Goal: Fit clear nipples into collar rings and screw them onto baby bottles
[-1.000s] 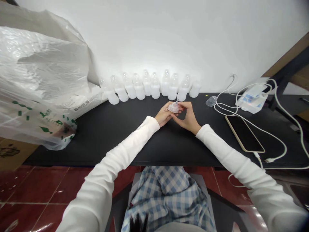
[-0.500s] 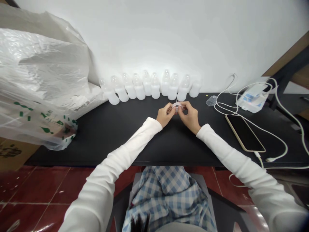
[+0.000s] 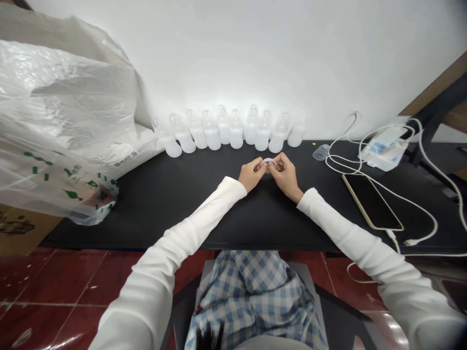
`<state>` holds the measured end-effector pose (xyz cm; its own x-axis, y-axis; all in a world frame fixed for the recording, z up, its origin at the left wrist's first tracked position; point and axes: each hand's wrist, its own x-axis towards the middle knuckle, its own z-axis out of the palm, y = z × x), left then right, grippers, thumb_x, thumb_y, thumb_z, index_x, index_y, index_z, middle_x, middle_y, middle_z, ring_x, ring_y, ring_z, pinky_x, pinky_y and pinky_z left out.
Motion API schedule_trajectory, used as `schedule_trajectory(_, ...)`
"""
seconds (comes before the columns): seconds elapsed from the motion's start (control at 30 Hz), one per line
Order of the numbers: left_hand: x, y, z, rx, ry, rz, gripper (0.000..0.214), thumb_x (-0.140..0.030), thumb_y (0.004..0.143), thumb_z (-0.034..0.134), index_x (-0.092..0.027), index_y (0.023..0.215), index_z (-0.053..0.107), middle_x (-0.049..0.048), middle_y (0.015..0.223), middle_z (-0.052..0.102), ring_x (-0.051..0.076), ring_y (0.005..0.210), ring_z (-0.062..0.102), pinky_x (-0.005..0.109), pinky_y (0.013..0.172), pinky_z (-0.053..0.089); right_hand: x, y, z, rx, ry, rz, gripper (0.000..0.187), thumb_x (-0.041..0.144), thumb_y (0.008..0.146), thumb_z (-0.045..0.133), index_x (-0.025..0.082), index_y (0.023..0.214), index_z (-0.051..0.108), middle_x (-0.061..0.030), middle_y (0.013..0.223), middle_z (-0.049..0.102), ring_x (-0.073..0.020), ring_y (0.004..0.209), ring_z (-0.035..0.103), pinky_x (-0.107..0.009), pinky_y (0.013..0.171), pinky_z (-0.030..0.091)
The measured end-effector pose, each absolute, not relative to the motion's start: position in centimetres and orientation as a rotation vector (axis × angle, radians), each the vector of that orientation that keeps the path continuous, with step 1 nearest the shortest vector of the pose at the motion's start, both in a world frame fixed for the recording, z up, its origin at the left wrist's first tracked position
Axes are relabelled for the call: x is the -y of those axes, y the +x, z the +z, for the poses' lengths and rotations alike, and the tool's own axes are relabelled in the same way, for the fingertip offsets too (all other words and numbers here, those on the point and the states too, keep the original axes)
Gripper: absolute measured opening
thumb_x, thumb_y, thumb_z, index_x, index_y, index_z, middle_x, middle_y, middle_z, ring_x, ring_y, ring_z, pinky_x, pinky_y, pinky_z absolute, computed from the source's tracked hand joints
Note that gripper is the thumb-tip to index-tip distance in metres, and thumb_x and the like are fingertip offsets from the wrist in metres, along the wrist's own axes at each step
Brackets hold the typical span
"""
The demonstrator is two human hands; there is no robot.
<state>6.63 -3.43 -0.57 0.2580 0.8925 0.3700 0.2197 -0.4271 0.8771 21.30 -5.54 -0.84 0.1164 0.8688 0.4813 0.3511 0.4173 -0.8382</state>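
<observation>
My left hand (image 3: 251,174) and my right hand (image 3: 286,176) meet over the black table (image 3: 175,194). Between them they pinch a small whitish baby bottle ring (image 3: 269,161), thumbs on the near side. Fingers cover much of it, so whether a teat sits inside is unclear. Behind the hands, along the wall, stands a row of several white baby bottles (image 3: 262,138) with clear domed caps. At the row's right end is a bottle (image 3: 296,135) without a dome. Farther right, a loose clear cap (image 3: 321,152) lies on its side.
Large plastic bags (image 3: 69,97) fill the left end of the table. On the right lie a phone (image 3: 372,201) on a charging cable, tangled white cables (image 3: 401,194) and a white power strip (image 3: 386,148). A cardboard box (image 3: 29,228) is at the lower left.
The ring has tipped and dropped slightly between my fingers, and the pointed tip seen above it earlier no longer shows. Both hands keep their pinch; the bottles stay put.
</observation>
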Motion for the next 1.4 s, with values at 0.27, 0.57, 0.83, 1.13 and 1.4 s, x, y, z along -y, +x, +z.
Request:
schedule_trajectory(0.27,2.7,6.4,-1.2,-0.993,1.758,1.189,0.047,-0.054,0.092,0.064,-0.022,0.065,0.042,-0.0055,0.054,0.044,0.012,0.055,0.043,0.027,0.058,0.035,5.6,21.5,-0.7,1.571,-1.155,0.535,0.035,0.058,0.094,0.059,0.025,0.086,0.050,0.0007,0.073,0.062,-0.0152,0.065,0.057,-0.030,0.065,0.047)
schedule_trajectory(0.57,2.8,6.4,-1.2,-1.018,1.830,1.178,0.045,-0.041,0.094,0.064,-0.022,0.063,0.037,-0.0053,0.055,0.040,0.012,0.056,0.042,0.028,0.059,0.034,5.6,22.4,0.0,1.672,-1.205,0.454,0.038,0.058,0.092,0.062,0.025,0.079,0.049,0.0010,0.067,0.059,-0.0145,0.060,0.052,-0.029,0.061,0.045)
schedule_trajectory(0.83,2.9,6.5,-1.0,-1.017,1.882,1.154,0.045,-0.029,0.091,0.068,-0.022,0.061,0.035,-0.0055,0.056,0.039,0.012,0.057,0.040,0.029,0.061,0.034,5.2,23.1,0.0,1.719,-1.245,0.467,0.038,0.054,0.087,0.066,0.025,0.074,0.044,0.0027,0.062,0.056,-0.0134,0.058,0.049,-0.027,0.059,0.043)
schedule_trajectory(1.13,2.8,6.6,-1.0,-1.049,1.812,1.104,0.038,-0.020,0.092,0.064,-0.022,0.064,0.039,-0.0067,0.054,0.045,0.012,0.055,0.045,0.027,0.061,0.034,4.9,23.1,-0.4,1.795,-1.202,0.456,0.031,0.051,0.090,0.062,0.026,0.083,0.046,0.0011,0.068,0.059,-0.0158,0.060,0.053,-0.030,0.061,0.045)
schedule_trajectory(1.4,2.9,6.5,-0.8,-1.050,1.849,1.041,0.032,-0.025,0.095,0.060,-0.023,0.069,0.041,-0.0057,0.059,0.053,0.012,0.058,0.049,0.026,0.063,0.037,4.8,23.5,-0.5,1.789,-1.248,0.369,0.028,0.047,0.090,0.066,0.025,0.082,0.050,0.0010,0.068,0.059,-0.0155,0.059,0.051,-0.030,0.061,0.044)
